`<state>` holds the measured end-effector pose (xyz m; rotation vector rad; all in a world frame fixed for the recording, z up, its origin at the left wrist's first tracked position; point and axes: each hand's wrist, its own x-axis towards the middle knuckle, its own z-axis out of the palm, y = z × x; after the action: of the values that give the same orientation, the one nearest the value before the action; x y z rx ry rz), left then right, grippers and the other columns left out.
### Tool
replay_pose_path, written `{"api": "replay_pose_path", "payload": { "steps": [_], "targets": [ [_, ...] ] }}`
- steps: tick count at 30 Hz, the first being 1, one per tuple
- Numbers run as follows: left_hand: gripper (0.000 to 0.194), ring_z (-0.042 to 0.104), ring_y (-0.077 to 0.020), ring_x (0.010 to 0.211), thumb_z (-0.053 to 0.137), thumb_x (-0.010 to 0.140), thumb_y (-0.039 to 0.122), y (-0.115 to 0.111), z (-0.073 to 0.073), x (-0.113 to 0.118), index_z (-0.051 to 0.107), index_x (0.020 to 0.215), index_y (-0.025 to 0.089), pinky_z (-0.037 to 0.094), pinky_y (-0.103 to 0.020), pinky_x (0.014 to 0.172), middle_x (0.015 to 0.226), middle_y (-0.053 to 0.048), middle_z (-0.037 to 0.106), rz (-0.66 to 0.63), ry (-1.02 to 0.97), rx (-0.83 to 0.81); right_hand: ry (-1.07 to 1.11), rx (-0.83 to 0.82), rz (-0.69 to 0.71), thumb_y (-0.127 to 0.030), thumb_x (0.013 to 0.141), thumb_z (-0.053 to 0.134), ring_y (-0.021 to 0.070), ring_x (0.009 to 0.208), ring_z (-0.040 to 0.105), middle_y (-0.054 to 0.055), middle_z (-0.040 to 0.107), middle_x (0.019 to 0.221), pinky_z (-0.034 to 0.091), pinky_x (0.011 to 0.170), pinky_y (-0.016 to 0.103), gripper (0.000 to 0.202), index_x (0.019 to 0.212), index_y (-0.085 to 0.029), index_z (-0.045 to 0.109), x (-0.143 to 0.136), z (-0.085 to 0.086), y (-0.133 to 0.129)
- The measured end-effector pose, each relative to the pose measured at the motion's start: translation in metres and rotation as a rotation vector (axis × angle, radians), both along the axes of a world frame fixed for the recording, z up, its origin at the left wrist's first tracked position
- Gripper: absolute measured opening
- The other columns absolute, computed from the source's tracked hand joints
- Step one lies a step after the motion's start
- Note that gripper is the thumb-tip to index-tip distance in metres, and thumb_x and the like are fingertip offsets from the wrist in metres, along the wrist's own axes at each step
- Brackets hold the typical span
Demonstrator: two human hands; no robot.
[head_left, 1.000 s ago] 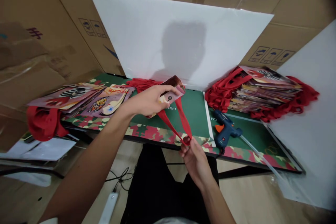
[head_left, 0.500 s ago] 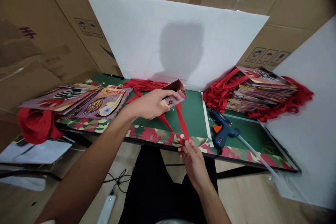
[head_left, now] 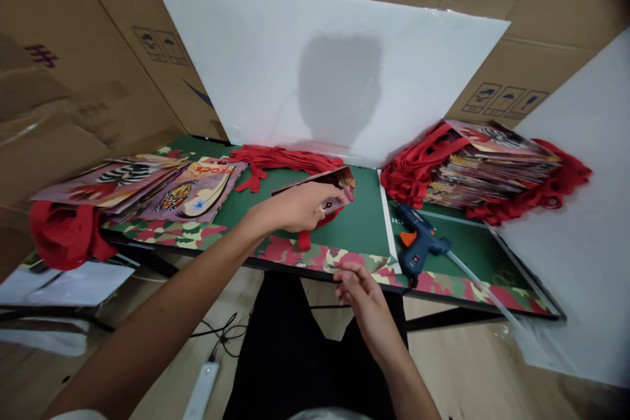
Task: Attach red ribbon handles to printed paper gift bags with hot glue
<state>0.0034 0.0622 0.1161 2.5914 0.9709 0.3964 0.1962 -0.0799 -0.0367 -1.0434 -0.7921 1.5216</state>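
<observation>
Printed paper bag (head_left: 344, 178) over green tabletop (head_left: 357, 226), near middle, mouth tilted toward right. Left hand (head_left: 300, 205) grasps bag's side; red strap (head_left: 305, 239) hangs below. Right hand (head_left: 361, 292) free, fingers loosely bent, at table's front edge. Behind bag, red strap bundle (head_left: 285, 159). Glue gun (head_left: 418, 239) at right; bag stacks left (head_left: 113, 184) and right (head_left: 495, 174).

The bag (head_left: 345, 178) is paper, its strap (head_left: 304, 240) matt cloth.
</observation>
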Motion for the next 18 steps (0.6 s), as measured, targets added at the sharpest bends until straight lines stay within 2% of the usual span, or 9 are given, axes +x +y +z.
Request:
{"api": "replay_pose_path", "payload": {
  "steps": [4, 8, 11, 13, 15, 16, 18],
  "targets": [
    [0.052, 0.072, -0.0239, 0.12, 0.054, 0.089, -0.003, -0.004, -0.015, 0.005, 0.071, 0.132, 0.023, 0.053, -0.028, 0.094, 0.135, -0.007, 0.074, -0.047, 0.07, 0.039, -0.287, 0.179, -0.066, -0.063, 0.095, 0.077, 0.0201, 0.083, 0.067, 0.007, 0.074, 0.108, 0.053, 0.075, 0.032, 0.048, 0.12, -0.024, 0.067, 0.007, 0.014, 0.007],
    [0.06, 0.074, -0.024, 0.112, 0.054, 0.085, -0.007, -0.009, -0.041, 0.003, 0.069, 0.134, 0.023, 0.053, -0.027, 0.081, 0.129, -0.006, 0.074, -0.09, 0.182, 0.127, -0.789, 0.428, -0.161, -0.045, 0.108, 0.061, 0.0238, 0.092, 0.068, 0.012, 0.069, 0.127, 0.056, 0.084, 0.039, 0.033, 0.133, -0.024, 0.062, 0.019, 0.029, 0.024],
    [0.068, 0.075, -0.024, 0.113, 0.054, 0.083, -0.008, -0.009, -0.066, -0.003, 0.066, 0.141, 0.024, 0.055, -0.028, 0.083, 0.136, -0.006, 0.073, -0.13, 0.199, 0.161, -1.027, 0.646, -0.084, -0.032, 0.109, 0.053, 0.0273, 0.106, 0.069, 0.016, 0.059, 0.148, 0.056, 0.096, 0.045, 0.037, 0.146, -0.025, 0.056, 0.024, 0.033, 0.042],
    [0.07, 0.075, -0.0244, 0.118, 0.053, 0.082, -0.009, -0.007, -0.076, -0.007, 0.065, 0.143, 0.024, 0.055, -0.029, 0.091, 0.14, -0.006, 0.072, -0.145, 0.164, 0.153, -1.084, 0.697, -0.043, -0.029, 0.109, 0.05, 0.0277, 0.107, 0.069, 0.018, 0.057, 0.15, 0.056, 0.096, 0.046, 0.038, 0.146, -0.025, 0.056, 0.024, 0.03, 0.052],
    [0.065, 0.073, -0.0237, 0.121, 0.052, 0.085, -0.008, -0.004, -0.074, -0.012, 0.067, 0.14, 0.023, 0.054, -0.03, 0.097, 0.139, -0.006, 0.073, -0.14, 0.098, 0.114, -1.094, 0.664, -0.095, -0.03, 0.107, 0.05, 0.0274, 0.1, 0.07, 0.018, 0.061, 0.139, 0.057, 0.089, 0.045, 0.029, 0.134, -0.022, 0.059, 0.022, 0.024, 0.059],
    [0.06, 0.073, -0.0228, 0.122, 0.051, 0.088, -0.006, -0.003, -0.068, -0.014, 0.069, 0.137, 0.023, 0.054, -0.029, 0.098, 0.137, -0.006, 0.075, -0.136, 0.057, 0.083, -1.083, 0.628, -0.127, -0.032, 0.107, 0.051, 0.0273, 0.099, 0.069, 0.017, 0.063, 0.132, 0.057, 0.086, 0.044, 0.024, 0.127, -0.022, 0.06, 0.02, 0.022, 0.062],
    [0.049, 0.073, -0.02, 0.119, 0.05, 0.095, 0.001, -0.003, -0.044, -0.018, 0.072, 0.132, 0.024, 0.052, -0.027, 0.098, 0.129, -0.005, 0.077, -0.131, -0.037, 0.02, -1.014, 0.542, -0.114, -0.037, 0.105, 0.058, 0.028, 0.102, 0.069, 0.015, 0.065, 0.126, 0.057, 0.083, 0.042, 0.026, 0.126, -0.021, 0.059, 0.016, 0.019, 0.065]
  ]
}}
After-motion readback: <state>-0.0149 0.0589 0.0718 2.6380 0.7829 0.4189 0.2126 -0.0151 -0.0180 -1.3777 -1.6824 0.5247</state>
